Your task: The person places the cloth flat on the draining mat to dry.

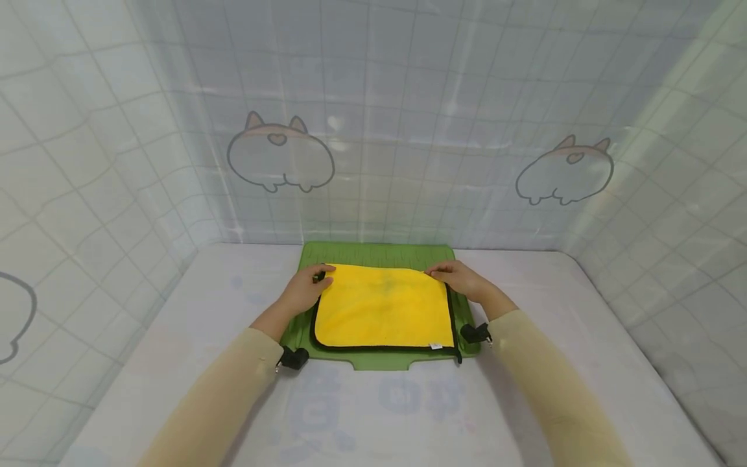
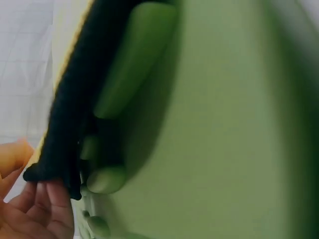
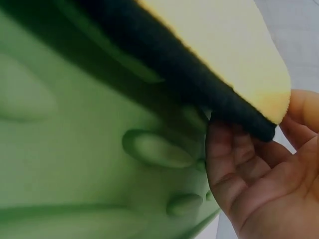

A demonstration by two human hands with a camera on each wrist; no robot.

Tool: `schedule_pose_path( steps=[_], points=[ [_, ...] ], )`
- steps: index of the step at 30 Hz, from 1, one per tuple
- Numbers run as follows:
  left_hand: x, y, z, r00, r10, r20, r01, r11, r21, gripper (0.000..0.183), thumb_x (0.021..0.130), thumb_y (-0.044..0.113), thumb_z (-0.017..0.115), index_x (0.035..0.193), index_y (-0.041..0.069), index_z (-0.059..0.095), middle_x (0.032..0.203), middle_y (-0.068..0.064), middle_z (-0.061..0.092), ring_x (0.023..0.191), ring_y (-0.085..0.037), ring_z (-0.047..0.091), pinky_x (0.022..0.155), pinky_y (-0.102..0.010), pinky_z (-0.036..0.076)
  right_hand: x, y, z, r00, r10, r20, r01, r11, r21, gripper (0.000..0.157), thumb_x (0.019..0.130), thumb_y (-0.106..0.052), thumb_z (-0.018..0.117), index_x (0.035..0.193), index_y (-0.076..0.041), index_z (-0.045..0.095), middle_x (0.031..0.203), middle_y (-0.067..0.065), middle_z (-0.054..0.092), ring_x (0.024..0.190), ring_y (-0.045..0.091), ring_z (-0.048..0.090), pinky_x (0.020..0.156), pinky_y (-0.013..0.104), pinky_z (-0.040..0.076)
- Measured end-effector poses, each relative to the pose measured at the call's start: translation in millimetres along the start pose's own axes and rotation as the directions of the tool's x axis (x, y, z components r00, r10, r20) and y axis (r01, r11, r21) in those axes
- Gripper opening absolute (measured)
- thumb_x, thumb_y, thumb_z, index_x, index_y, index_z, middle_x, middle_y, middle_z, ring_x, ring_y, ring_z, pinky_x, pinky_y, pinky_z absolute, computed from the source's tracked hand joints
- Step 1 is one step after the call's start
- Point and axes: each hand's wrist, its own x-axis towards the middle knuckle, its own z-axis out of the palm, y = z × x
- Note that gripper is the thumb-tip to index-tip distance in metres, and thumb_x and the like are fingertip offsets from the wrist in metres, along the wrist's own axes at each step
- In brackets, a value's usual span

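A yellow cloth [image 1: 382, 311] with a black edging lies spread over a green ridged mat or tray [image 1: 382, 365]. My left hand [image 1: 303, 287] pinches its far left corner between thumb and fingers. At the far right corner, my right hand [image 1: 460, 279] pinches the cloth the same way. The left wrist view shows the black edging [image 2: 75, 94] held by the left fingers, just above the green surface. In the right wrist view the right fingers lie under the cloth's corner, and the thumb is partly hidden behind it. A small white label [image 1: 436, 346] sits near the cloth's near right corner.
The green piece rests on a white table cover [image 1: 245, 285] with faint printed shapes. A white gridded curtain [image 1: 385, 130] with cartoon animal outlines stands behind and at both sides. Small black devices [image 1: 294, 358] are strapped at the wrists.
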Motion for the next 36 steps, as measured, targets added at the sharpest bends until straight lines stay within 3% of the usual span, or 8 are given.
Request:
schedule_pose_path(
  steps=[7, 11, 16, 23, 28, 30, 33, 36],
  points=[
    [-0.2, 5.0, -2.7, 0.997, 0.014, -0.071, -0.013, 1.0, 0.012, 0.027, 0.103, 0.024, 0.06, 0.126, 0.012, 0.069, 0.111, -0.012, 0.067, 0.079, -0.023, 0.055, 0.066, -0.034, 0.047, -4.0, 0.0, -2.5, 1.0, 0.003, -0.027, -0.003, 1.0, 0.0, 0.032, 0.106, -0.02, 0.052, 0.132, -0.006, 0.066, 0.136, 0.013, 0.06, 0.125, 0.031, 0.054, 0.107, 0.049, 0.043],
    [-4.0, 6.9, -7.2, 0.998, 0.003, -0.057, -0.004, 1.0, -0.023, 0.027, 0.102, 0.023, 0.062, 0.126, 0.014, 0.069, 0.1, -0.011, 0.064, 0.072, -0.022, 0.049, 0.062, -0.033, 0.044, -9.7, -0.6, -7.0, 0.998, -0.025, -0.054, 0.027, 0.999, 0.03, 0.032, 0.105, -0.019, 0.056, 0.132, -0.007, 0.066, 0.136, 0.013, 0.059, 0.112, 0.034, 0.056, 0.095, 0.048, 0.048],
    [-11.0, 8.4, -14.9, 1.0, -0.01, -0.006, 0.01, 0.997, -0.077, 0.037, 0.1, 0.019, 0.065, 0.137, 0.017, 0.062, 0.128, -0.009, 0.062, 0.067, -0.022, 0.046, 0.056, -0.032, 0.043, -15.0, -2.3, -11.7, 0.997, -0.057, -0.059, 0.063, 0.991, 0.121, 0.033, 0.102, -0.012, 0.059, 0.134, -0.003, 0.063, 0.13, 0.013, 0.06, 0.077, 0.033, 0.045, 0.069, 0.043, 0.043],
    [-22.4, 7.0, -23.1, 0.995, -0.031, 0.097, 0.043, 0.992, -0.122, 0.056, 0.098, 0.015, 0.065, 0.151, 0.016, 0.046, 0.141, -0.011, 0.053, 0.059, -0.02, 0.037, 0.052, -0.032, 0.039, -18.5, 2.0, -16.2, 0.998, -0.057, 0.036, 0.046, 0.962, 0.268, 0.042, 0.101, -0.006, 0.059, 0.142, 0.002, 0.053, 0.152, 0.018, 0.043, 0.079, 0.018, 0.045, 0.065, 0.032, 0.038],
    [-29.0, 6.7, -27.2, 0.996, 0.029, 0.083, -0.02, 0.994, -0.109, 0.064, 0.097, 0.014, 0.066, 0.155, 0.018, 0.04, 0.107, -0.018, 0.062, 0.053, -0.018, 0.035, 0.05, -0.03, 0.039, -24.1, 2.5, -19.7, 0.997, -0.073, 0.033, 0.06, 0.955, 0.29, 0.049, 0.1, -0.009, 0.061, 0.147, -0.001, 0.048, 0.16, 0.016, 0.031, 0.078, 0.013, 0.047, 0.07, 0.032, 0.043],
    [-31.3, 7.2, -28.6, 0.996, 0.053, 0.064, -0.046, 0.993, -0.104, 0.064, 0.098, 0.015, 0.066, 0.156, 0.018, 0.038, 0.111, -0.017, 0.061, 0.053, -0.018, 0.036, 0.049, -0.03, 0.04, -27.9, 1.2, -22.0, 0.997, -0.082, 0.009, 0.076, 0.961, 0.265, 0.051, 0.1, -0.01, 0.063, 0.148, -0.005, 0.048, 0.161, 0.013, 0.03, 0.079, 0.012, 0.049, 0.076, 0.037, 0.047],
    [-34.1, 8.2, -29.4, 0.996, 0.069, 0.057, -0.063, 0.994, -0.094, 0.064, 0.098, 0.015, 0.066, 0.156, 0.017, 0.038, 0.141, -0.01, 0.05, 0.056, -0.018, 0.039, 0.05, -0.03, 0.041, -33.9, 0.0, -25.6, 0.996, -0.084, -0.023, 0.087, 0.975, 0.205, 0.055, 0.098, -0.011, 0.066, 0.15, -0.008, 0.047, 0.162, 0.013, 0.027, 0.082, 0.015, 0.055, 0.087, 0.046, 0.05],
    [-35.9, 8.5, -28.3, 0.995, 0.028, 0.097, -0.02, 0.997, -0.079, 0.063, 0.098, 0.017, 0.066, 0.155, 0.015, 0.039, 0.131, -0.015, 0.056, 0.055, -0.018, 0.039, 0.049, -0.03, 0.041, -39.1, -1.0, -27.8, 0.998, -0.053, -0.029, 0.056, 0.987, 0.149, 0.055, 0.095, -0.011, 0.069, 0.147, -0.008, 0.051, 0.161, 0.015, 0.028, 0.091, 0.021, 0.061, 0.095, 0.048, 0.051]
  ],
)
